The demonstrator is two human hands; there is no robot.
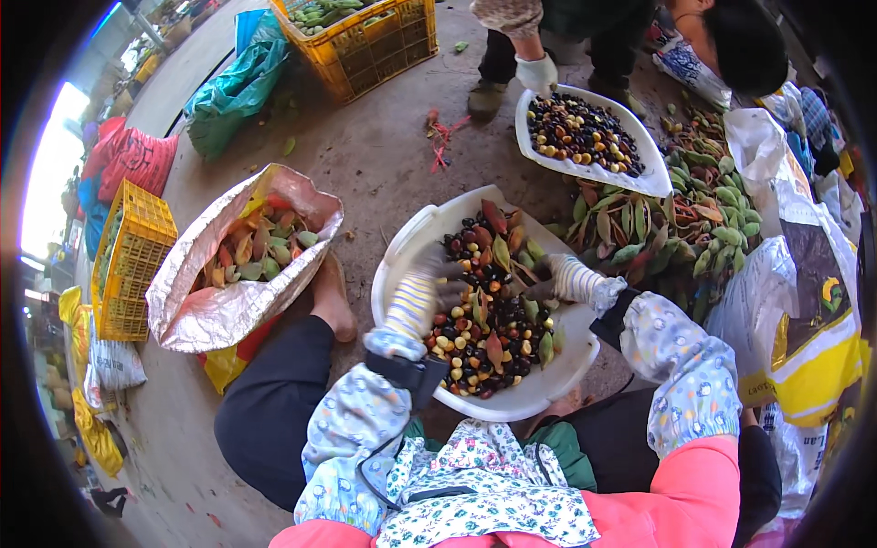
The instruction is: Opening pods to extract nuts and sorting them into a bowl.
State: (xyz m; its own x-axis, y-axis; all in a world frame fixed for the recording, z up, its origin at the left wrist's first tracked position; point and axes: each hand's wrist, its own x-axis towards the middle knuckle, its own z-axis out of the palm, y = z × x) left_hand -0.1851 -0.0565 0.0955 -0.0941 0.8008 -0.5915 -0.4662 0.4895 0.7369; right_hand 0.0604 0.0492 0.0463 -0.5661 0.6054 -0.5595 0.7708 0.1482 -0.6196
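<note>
A white plastic basin [569, 349] stands between the person's legs, holding dark, red and cream round seeds [473, 363] with several green and reddish pods [502, 253] on top. Over the left part of the seeds is my left hand [438, 277], in a striped glove with dark fingers, blurred. My right hand [551, 279], gloved alike, is at the basin's right side beside some pods. Whether either hand grips anything cannot be told. Right of the basin lies a heap of green and brown pods [706, 212] on the floor.
An open pinkish-white woven sack [240, 315] with pods stands at left, near a bare foot. Across, a co-worker's gloved hand [538, 74] touches a second white basin [658, 179] of seeds. Yellow crates [370, 51], a green bag [229, 103] and white-yellow sacks [808, 363] stand around.
</note>
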